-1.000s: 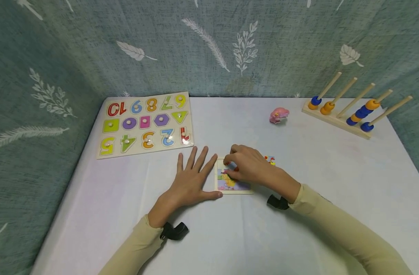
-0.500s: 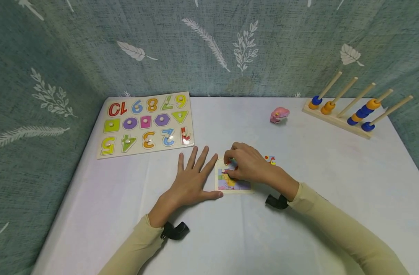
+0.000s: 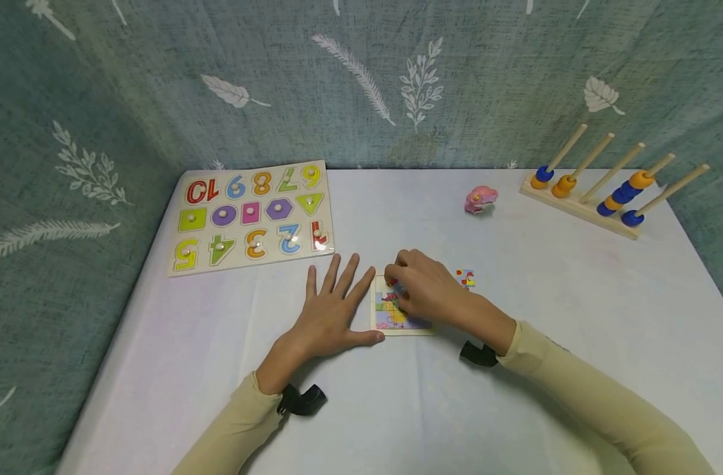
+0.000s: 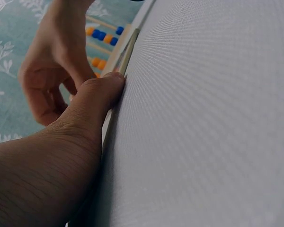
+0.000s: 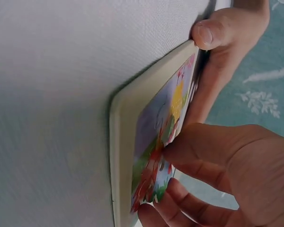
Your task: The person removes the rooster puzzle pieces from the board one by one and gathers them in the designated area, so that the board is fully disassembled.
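Jigsaw puzzle (image 3: 391,320), part-filled: lilac, yellow and red picture in pale wooden frame (image 5: 125,123), well in from worktop's (image 3: 361,422) far edge. Left hand (image 3: 326,323): fingers spread, thumb at frame's near left corner. Right hand (image 3: 428,287): fingers curled, pinching puzzle piece (image 5: 154,182).

- Jigsaw tray (image 5: 125,137): pale wood by its look, smooth and matt, with a softly rounded edge.
- Puzzle pieces (image 5: 154,125): printed in colour, smooth on top, with a slight sheen.
- Worktop (image 4: 203,118): covered in white cloth, matt, its fine weave plain close up.
- Backdrop (image 3: 314,132): teal cloth, matt, with a coarse-looking weave and white leaf prints.
- Number board (image 3: 238,231): wood-like and pale, its face glossy enough to catch bright glints.
- Bead stacker (image 3: 578,209): bare, light wood in base and pegs; its beads (image 3: 623,193) smooth and coloured.
- Figurine (image 3: 480,198): pink, plastic-looking, faintly shiny.
- Sleeves (image 3: 599,388): beige cloth, matt, softly creased.
- Wrist mounts (image 3: 303,400): black, apparently plastic.
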A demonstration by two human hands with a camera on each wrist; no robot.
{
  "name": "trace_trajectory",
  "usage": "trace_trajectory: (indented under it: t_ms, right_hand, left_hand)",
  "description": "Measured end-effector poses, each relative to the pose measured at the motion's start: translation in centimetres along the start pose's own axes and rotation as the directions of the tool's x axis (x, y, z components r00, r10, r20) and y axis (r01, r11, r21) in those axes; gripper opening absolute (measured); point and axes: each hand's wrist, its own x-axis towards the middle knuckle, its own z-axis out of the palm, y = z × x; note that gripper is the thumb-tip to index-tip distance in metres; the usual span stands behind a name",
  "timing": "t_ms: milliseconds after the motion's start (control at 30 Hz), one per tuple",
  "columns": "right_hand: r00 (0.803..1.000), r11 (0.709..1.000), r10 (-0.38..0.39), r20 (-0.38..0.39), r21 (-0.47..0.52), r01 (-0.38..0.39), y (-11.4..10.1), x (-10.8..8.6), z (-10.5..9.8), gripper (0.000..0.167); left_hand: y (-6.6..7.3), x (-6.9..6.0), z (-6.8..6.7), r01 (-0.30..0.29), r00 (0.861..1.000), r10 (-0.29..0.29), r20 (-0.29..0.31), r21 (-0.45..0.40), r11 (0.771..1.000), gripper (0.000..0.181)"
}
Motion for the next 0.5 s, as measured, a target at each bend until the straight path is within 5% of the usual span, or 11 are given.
trace_trajectory:
  t_ms: [500]
  right_hand:
    - [0.994,0.996,-0.090,0.068,0.021,0.089,1.0,-0.1,-0.7,0.028]
  left_hand:
    - [-0.1,0.0,0.4,-0.008,1.000,0.008,-0.022,0.002,1.000,0.111]
